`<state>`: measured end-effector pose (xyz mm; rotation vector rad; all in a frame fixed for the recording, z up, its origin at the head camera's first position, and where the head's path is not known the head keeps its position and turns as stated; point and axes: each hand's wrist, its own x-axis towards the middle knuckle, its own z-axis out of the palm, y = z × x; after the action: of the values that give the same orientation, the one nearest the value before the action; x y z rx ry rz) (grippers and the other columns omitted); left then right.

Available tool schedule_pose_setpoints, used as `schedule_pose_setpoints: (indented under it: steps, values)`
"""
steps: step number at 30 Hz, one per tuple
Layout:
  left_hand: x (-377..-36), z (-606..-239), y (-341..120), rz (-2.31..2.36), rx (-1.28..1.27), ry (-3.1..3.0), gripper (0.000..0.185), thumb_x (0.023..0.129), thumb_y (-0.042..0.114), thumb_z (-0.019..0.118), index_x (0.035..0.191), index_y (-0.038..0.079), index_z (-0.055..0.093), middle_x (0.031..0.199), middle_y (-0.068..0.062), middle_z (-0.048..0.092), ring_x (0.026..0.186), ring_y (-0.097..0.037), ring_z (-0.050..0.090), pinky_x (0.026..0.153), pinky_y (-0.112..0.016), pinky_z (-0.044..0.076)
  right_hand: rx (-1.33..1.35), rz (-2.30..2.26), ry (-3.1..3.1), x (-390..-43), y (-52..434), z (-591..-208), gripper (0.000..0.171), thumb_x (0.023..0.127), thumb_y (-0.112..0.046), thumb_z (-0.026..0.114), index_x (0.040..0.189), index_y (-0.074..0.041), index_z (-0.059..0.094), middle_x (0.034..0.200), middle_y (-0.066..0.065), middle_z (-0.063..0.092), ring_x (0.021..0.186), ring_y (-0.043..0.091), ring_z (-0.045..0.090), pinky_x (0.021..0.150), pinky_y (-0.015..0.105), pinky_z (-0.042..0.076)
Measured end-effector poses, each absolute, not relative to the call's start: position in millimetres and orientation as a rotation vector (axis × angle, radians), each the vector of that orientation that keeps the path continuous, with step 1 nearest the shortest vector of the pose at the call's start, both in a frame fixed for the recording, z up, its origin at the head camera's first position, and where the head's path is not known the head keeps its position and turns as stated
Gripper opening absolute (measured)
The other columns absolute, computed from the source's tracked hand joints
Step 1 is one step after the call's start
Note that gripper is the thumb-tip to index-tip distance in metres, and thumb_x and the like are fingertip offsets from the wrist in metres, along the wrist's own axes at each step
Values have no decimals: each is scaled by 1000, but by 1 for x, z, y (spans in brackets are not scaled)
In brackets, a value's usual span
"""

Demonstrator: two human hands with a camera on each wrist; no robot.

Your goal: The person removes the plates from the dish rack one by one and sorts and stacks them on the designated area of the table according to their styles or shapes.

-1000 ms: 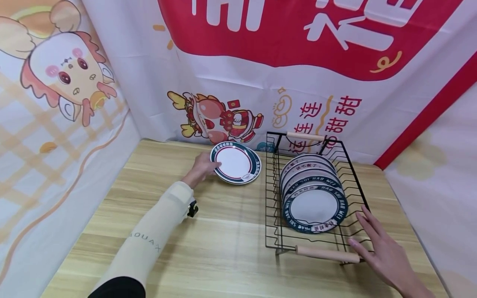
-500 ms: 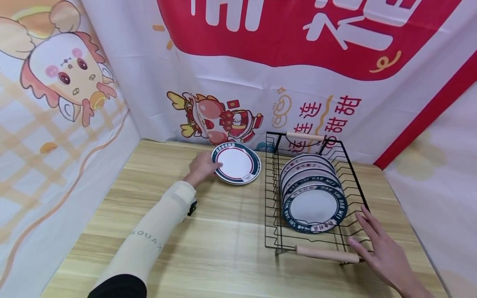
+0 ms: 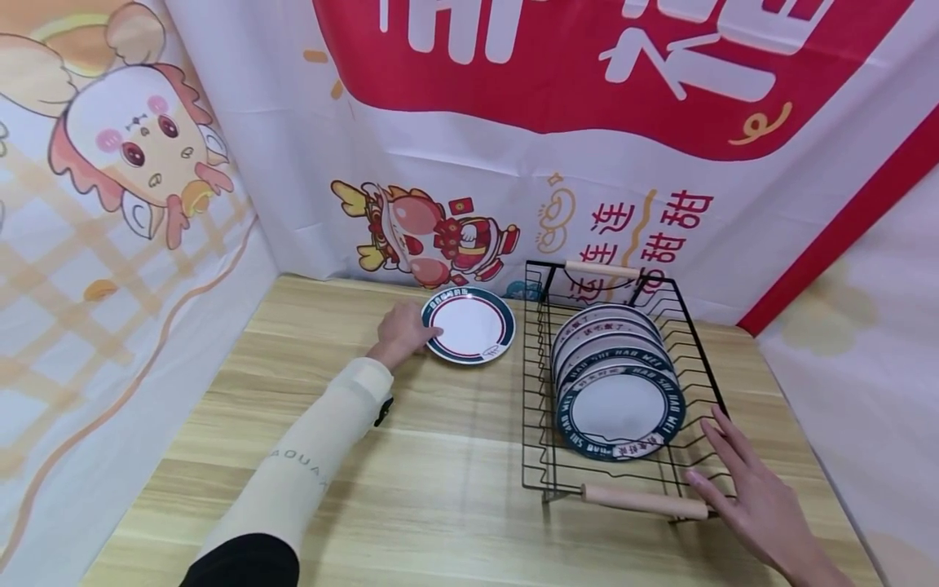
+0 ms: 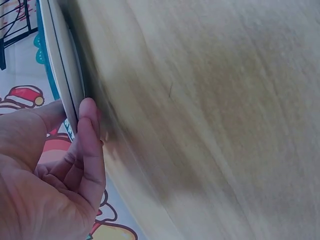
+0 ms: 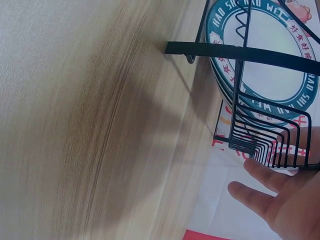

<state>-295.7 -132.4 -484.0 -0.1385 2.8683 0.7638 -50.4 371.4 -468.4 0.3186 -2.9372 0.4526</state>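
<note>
My left hand [image 3: 402, 333] pinches the near rim of the plate [image 3: 470, 325], thumb on top, fingers curled beneath; it lies almost flat at the back of the bench [image 3: 411, 481]. It is glazed, stiff and, I judge, slippery and breakable, so the rim is the place to hold. My right hand [image 3: 756, 497] rests spread against the wire rack [image 3: 543, 391], which holds upright plates.
</note>
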Motion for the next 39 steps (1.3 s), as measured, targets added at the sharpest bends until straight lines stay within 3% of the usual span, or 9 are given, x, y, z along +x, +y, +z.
schedule_pose_setpoints:
  steps: [11, 21, 27, 31, 39]
  values:
    - [-296, -489, -132, 651, -135, 2911, 44, 97, 50, 75, 96, 7, 70, 72, -7, 67, 71, -25, 63, 66, -36, 45, 305, 455, -2950, -50, 371, -466, 80, 99, -38, 72, 162, -3, 39, 176, 12, 21, 120, 63, 56, 66, 72, 53]
    - [-298, -484, -138, 585, -93, 2976, 45, 105, 47, 62, 76, 13, 61, 72, -6, 58, 70, -25, 57, 64, -38, 42, 294, 470, -2949, -50, 371, -469, 79, 100, -40, 71, 162, -4, 39, 175, 14, 23, 120, 62, 57, 66, 70, 54]
    - [-299, -479, -131, 661, -52, 3044, 34, 105, 41, 63, 101, 8, 69, 90, -10, 65, 85, -29, 62, 77, -48, 52, 278, 466, -2958, -51, 372, -469, 79, 100, -42, 70, 162, -4, 39, 175, 14, 22, 122, 62, 56, 68, 72, 53]
    - [-295, -465, -118, 701, 36, 3099, 40, 105, 40, 64, 125, 6, 70, 113, -13, 71, 101, -32, 67, 85, -50, 57, 290, 467, -2943, -51, 372, -469, 79, 99, -40, 72, 162, -4, 39, 174, 13, 23, 121, 61, 57, 69, 72, 53]
    - [-280, -423, -74, 746, 331, 3197, 38, 103, 41, 69, 128, 13, 73, 122, -7, 76, 104, -27, 72, 82, -46, 60, 302, 474, -2922, -51, 372, -469, 78, 99, -37, 73, 162, -5, 40, 174, 13, 25, 121, 61, 56, 69, 73, 53]
